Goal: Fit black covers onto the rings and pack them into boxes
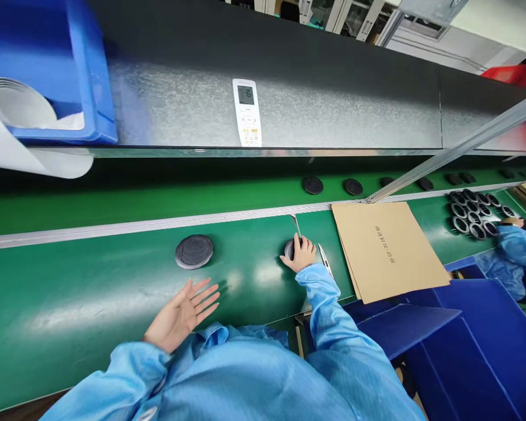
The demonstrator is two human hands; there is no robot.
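The dark disc (289,248) was round, greyish-black and mostly hidden, since the right hand (302,254) was curled over it with fingers closed on its edge, down on the green worktop (92,304). A matching ribbed disc (194,251) lay just ahead of the left hand (184,313), which was spread wide, not touching it.

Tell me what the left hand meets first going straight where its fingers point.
Bare green belt, then probably the right hand on its dark disc; the left hand points past the grey disc.

Pale-blue smock (245,380) — long crinkled sleeves (326,310)
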